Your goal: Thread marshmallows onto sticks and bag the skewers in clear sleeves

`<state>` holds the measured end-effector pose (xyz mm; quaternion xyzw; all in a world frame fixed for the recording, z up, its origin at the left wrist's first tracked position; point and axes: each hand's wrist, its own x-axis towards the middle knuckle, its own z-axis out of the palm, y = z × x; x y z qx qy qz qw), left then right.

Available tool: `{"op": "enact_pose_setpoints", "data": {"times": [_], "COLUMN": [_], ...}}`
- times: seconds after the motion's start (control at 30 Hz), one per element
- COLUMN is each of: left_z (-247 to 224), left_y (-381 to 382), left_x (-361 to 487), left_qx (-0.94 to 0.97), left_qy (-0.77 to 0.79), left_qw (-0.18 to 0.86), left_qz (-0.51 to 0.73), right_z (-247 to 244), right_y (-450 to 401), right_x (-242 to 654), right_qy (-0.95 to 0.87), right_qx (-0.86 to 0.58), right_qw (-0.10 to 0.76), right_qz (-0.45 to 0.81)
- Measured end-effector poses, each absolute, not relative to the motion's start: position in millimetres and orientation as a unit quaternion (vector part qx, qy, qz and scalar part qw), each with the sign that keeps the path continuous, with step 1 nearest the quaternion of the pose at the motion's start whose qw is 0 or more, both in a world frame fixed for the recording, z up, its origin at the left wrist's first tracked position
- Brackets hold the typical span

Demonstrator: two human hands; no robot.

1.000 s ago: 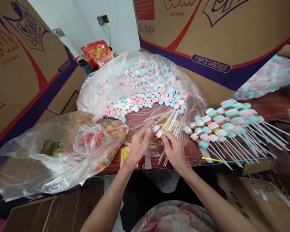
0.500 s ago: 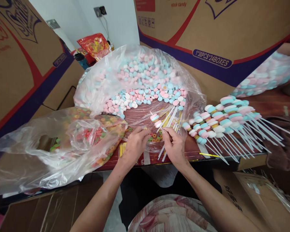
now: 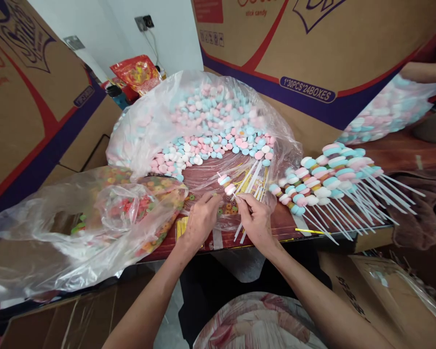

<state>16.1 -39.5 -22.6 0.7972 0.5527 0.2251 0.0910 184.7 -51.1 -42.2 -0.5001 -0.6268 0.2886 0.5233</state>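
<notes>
My right hand (image 3: 255, 219) pinches the white stick of a short candy skewer (image 3: 225, 183) threaded with pink, blue and white marshmallows. To its left, my left hand (image 3: 202, 217) has its fingers bent together beside the skewer; whatever they hold, if anything, is hidden. Small ring-shaped gummies (image 3: 229, 208) lie on the plastic between the hands. Loose white sticks (image 3: 253, 177) and thin yellow ties spread behind my right hand. Beyond them, a clear bag (image 3: 203, 104) lies open with pink, blue and white marshmallows (image 3: 189, 148) spilling toward me.
Finished-looking marshmallow skewers (image 3: 330, 177) are piled on the right. A clear bag of gummy rings (image 3: 131, 208) lies left, beside yellow ties (image 3: 181, 227). Large cartons (image 3: 261, 53) stand behind. At the far right a person's arm (image 3: 425, 72) is beside another marshmallow bag (image 3: 381, 116).
The view has shifted slightly, so most things sit a little further left. Both hands keep nearly the same pose around the marshmallow skewer.
</notes>
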Motion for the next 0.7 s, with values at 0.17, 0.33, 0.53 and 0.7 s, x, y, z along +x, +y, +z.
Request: {"op": "enact_pose_setpoints", "data": {"times": [0.17,0.33,0.53,0.7], "left_z": [-30,-33,-30,-31], "left_y": [-36,-37,-30,-18], "left_x": [16,10,5,9], "left_qx": [0.787,0.846,0.847,0.701], "left_qy": [0.562,0.499,0.494,0.561], "left_qw": [0.073,0.051,0.074,0.229], "left_qz": [0.243,0.180,0.183,0.376], "right_z": [-42,-42,-43,-44], "right_y": [-50,-50,-50,-50], "right_x": [184,184,184,185], "right_qy": [-0.635,-0.642,-0.645,-0.641], "right_qx": [-0.496,-0.499,-0.498,-0.501], "right_qw": [0.515,0.505,0.504,0.509], "right_qz": [0.292,0.289,0.285,0.283]}}
